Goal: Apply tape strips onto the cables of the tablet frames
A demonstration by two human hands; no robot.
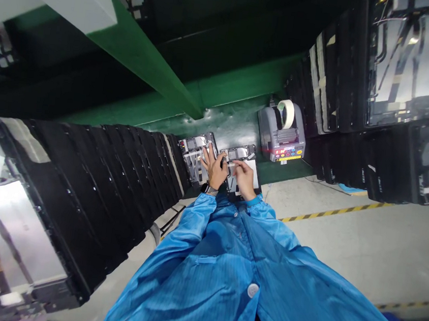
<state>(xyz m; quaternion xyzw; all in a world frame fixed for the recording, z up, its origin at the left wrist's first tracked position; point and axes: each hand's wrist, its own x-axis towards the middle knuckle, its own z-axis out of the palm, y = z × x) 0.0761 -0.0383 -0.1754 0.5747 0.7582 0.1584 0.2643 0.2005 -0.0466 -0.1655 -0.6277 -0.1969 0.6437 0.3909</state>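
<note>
Two flat electronic units lie side by side on the green bench, with silver plates, dark frames and cables. My left hand (214,170), with a watch on its wrist, is over the gap between the left unit (197,142) and the right unit (251,167). Its fingers are spread, and a small dark spot shows by the thumb. Over the right unit, my right hand (246,180) is closed, with thumb and fingertips drawn together. Whatever is between those fingertips is too small to make out.
A grey tape dispenser (279,129) with a roll of pale tape (287,113) stands to the right. Rows of black units flank both sides, a left row (102,169) and a right row (346,77). A green beam (147,66) crosses overhead.
</note>
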